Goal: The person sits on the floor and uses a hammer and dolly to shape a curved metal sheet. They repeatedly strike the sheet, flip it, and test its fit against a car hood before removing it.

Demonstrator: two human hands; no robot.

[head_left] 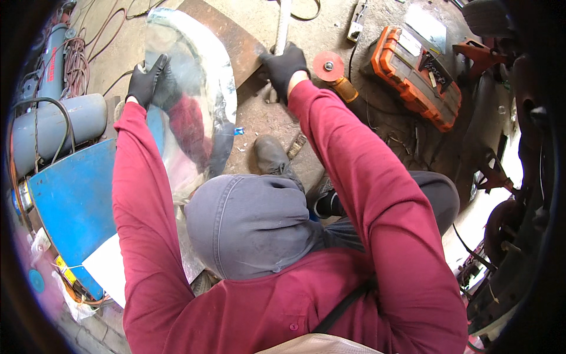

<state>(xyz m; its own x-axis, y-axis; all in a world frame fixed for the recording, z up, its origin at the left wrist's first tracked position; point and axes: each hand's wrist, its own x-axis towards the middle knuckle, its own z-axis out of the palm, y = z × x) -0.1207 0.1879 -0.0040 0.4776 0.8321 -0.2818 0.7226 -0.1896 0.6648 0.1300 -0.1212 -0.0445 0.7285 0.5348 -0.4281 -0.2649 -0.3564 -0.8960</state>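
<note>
My left hand, in a black glove, is at the left edge of a shiny curved metal sheet. One digit lies along the sheet's face and the others look closed round the edge. My red sleeve is mirrored in the metal. To the right, my right hand, also gloved in black, is wrapped round a pale rod. The rod runs up out of the picture, and its lower end shows below the fist. A flat brown metal plate lies between the two hands, partly behind the curved sheet.
Right of my right hand lies an angle grinder with a pink disc. Beyond it stands an orange and black toolbox. On the left are a blue curved panel, a grey cylinder and coiled hoses. My boot is below the sheet.
</note>
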